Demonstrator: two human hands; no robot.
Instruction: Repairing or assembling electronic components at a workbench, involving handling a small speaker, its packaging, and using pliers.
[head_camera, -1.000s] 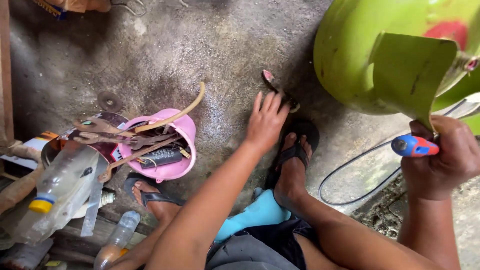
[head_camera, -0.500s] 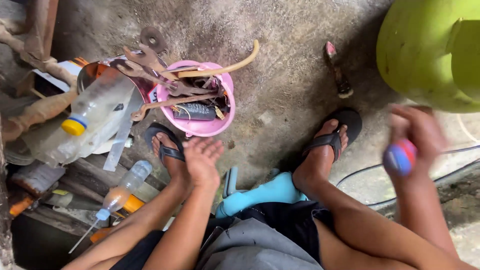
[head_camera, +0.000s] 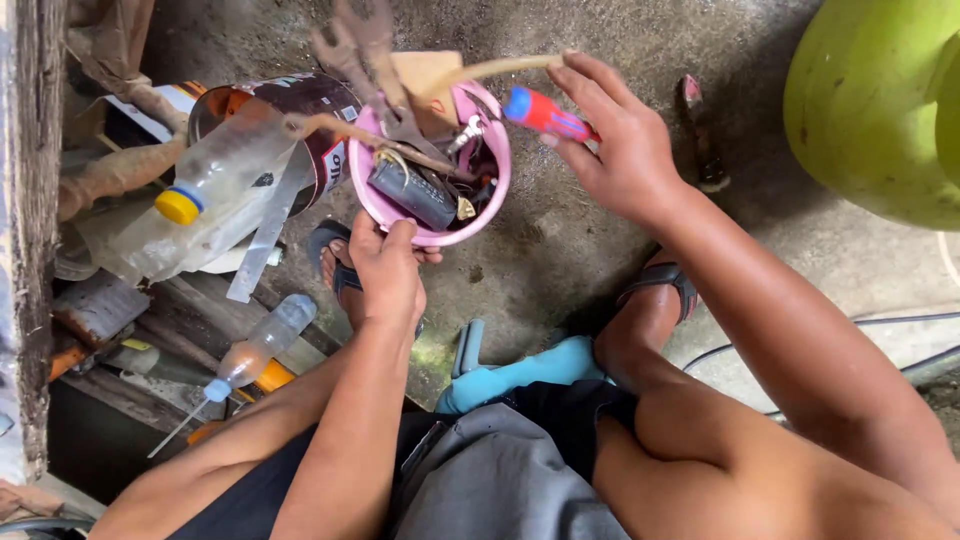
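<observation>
While the pink tub (head_camera: 372, 195) sits on the concrete floor (head_camera: 600, 30) crammed with tools, there is little free room around it — on its left a dark can (head_camera: 300, 100) and a clear plastic bottle with a yellow cap (head_camera: 215, 175) press right against it, behind it rusty wrenches (head_camera: 350, 40) stick up past the rim, and only the floor to its right is bare, out to the green gas cylinder (head_camera: 870, 110) well apart. A small rusty tool (head_camera: 700, 135) lies on the floor between tub and cylinder.

Right hand (head_camera: 620, 140) is above the tub's right rim, fingers curled loosely around a screwdriver (head_camera: 545, 112) — thumb and palm hold the handle, forefingers stretched toward a tan wooden stick (head_camera: 490, 68) lying across the tub top. Screwdriver handle is red with a blue end cap; the shaft is hidden under the hand. Its long axis runs roughly level, slightly tilted, blue end pointing left over the tub's inside.

Left hand (head_camera: 388, 275) grips the tub's near rim, fingers bent over the edge, thumb at the outside wall. It rests just above a sandalled foot (head_camera: 335, 262) in front of the tub. Inside the tub: a dark cylinder-shaped part (head_camera: 412, 195) and metal bits, packed tight.
</observation>
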